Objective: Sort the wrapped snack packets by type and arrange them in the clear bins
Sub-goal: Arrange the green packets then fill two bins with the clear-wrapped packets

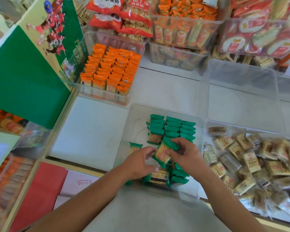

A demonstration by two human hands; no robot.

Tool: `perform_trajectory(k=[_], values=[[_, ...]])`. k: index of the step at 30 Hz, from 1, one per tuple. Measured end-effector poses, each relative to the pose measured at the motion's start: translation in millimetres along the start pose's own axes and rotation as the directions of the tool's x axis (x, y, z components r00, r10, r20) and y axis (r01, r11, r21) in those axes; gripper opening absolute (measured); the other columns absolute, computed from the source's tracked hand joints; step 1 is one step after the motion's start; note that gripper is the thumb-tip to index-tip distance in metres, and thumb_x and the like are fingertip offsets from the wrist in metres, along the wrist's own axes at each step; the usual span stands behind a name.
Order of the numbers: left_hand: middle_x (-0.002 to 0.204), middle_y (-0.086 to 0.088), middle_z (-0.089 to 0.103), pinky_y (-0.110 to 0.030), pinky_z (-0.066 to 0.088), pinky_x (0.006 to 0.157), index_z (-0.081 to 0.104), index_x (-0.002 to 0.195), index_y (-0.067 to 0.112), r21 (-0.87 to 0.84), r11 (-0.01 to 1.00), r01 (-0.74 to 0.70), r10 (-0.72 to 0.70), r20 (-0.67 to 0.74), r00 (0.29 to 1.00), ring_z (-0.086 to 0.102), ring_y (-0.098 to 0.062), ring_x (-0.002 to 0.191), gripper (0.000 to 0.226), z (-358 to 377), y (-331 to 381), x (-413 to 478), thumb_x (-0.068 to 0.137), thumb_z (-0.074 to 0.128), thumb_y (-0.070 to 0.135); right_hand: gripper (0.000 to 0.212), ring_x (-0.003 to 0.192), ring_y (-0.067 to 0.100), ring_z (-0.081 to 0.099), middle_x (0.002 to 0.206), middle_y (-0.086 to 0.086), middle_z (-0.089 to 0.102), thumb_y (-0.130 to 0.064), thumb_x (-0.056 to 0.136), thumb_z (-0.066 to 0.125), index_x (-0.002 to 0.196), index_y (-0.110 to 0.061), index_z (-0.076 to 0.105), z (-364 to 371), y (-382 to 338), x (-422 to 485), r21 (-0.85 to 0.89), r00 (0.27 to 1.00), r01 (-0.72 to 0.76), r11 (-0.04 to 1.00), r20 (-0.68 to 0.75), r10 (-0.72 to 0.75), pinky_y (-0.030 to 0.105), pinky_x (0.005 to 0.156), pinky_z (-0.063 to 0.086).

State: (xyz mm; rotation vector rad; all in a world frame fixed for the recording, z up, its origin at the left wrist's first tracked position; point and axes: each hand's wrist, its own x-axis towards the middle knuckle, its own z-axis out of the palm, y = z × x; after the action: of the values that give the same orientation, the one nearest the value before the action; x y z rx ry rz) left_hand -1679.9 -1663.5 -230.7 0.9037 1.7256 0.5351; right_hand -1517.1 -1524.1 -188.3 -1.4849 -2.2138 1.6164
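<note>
- We see a white surface (166, 87) that looks like a shop display shelf, with clear bins set close together on it.
- The middle clear bin (132, 113) sits nearest to us. Inside it, green packets (172, 128) stand in three neat rows against the far wall, and more lie loose at the near end under the wrists.
- Both hands are over this bin, sharing one green packet (163, 152) held tilted above the rows.
- The right hand (187, 156) has its fingers curled over the packet's upper end, pinching it.
- The left hand (139, 163) has its fingers bent in around the packet's lower end, gripping it too.
- To the far left, another bin holds orange packets (110, 71) in tidy rows.
- To the right, tan packets (249, 161) lie heaped in a bin, and behind it stands an empty clear bin (241, 91).
- At the back, stacked bins (186, 39) hold more snacks.
- A large green carton (28, 72) stands on the left, with a red sheet (40, 190) lower down.
</note>
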Motion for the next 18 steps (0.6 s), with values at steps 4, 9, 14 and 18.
perform_trajectory(k=[4, 9, 14, 18], values=[[0.137, 0.006, 0.061, -0.036, 0.049, 0.102, 0.055, 0.141, 0.030, 0.505, 0.863, 0.001, -0.080, 0.135, 0.988, 0.056, -0.020, 0.124, 0.074, 18, -3, 6, 0.076, 0.084, 0.048, 0.037, 0.083, 0.008, 0.069, 0.095, -0.004, 0.072, -0.031, 0.083, 0.084, 0.117, -0.028, 0.069, -13, 15, -16, 0.080, 0.997, -0.054, 0.995, -0.044, 0.058, 0.031, 0.078, 0.061], [0.111, 0.003, 0.068, -0.037, 0.051, 0.090, 0.068, 0.118, 0.029, 0.639, 0.765, -0.082, -0.018, 0.148, 0.989, 0.058, -0.022, 0.106, 0.047, 24, 4, 8, 0.075, 0.081, 0.045, 0.037, 0.090, 0.026, 0.071, 0.095, 0.006, 0.072, -0.022, 0.087, 0.081, 0.122, -0.022, 0.068, -25, 19, -32, 0.242, 0.988, -0.087, 0.966, -0.101, 0.115, 0.042, 0.076, 0.063], [0.098, 0.007, 0.065, -0.034, 0.056, 0.077, 0.060, 0.108, 0.030, 0.320, 0.947, -0.024, 0.026, -0.002, 1.000, 0.062, -0.015, 0.088, 0.030, 6, 13, -10, 0.082, 0.074, 0.037, 0.024, 0.085, 0.025, 0.071, 0.092, 0.003, 0.072, -0.028, 0.090, 0.077, 0.112, -0.029, 0.069, -32, 13, -44, 0.252, 0.974, -0.071, 0.965, -0.192, 0.122, 0.043, 0.077, 0.063], [0.097, 0.001, 0.068, -0.030, 0.059, 0.066, 0.051, 0.114, 0.035, -0.010, 1.000, -0.027, 0.025, -0.181, 0.983, 0.066, -0.010, 0.070, 0.022, -11, 21, -33, 0.098, 0.063, 0.027, 0.021, 0.075, 0.015, 0.072, 0.088, -0.004, 0.076, -0.025, 0.092, 0.075, 0.110, -0.025, 0.066, -24, 0, -42, 0.241, 0.968, -0.079, 0.967, -0.214, 0.132, 0.040, 0.074, 0.063]])
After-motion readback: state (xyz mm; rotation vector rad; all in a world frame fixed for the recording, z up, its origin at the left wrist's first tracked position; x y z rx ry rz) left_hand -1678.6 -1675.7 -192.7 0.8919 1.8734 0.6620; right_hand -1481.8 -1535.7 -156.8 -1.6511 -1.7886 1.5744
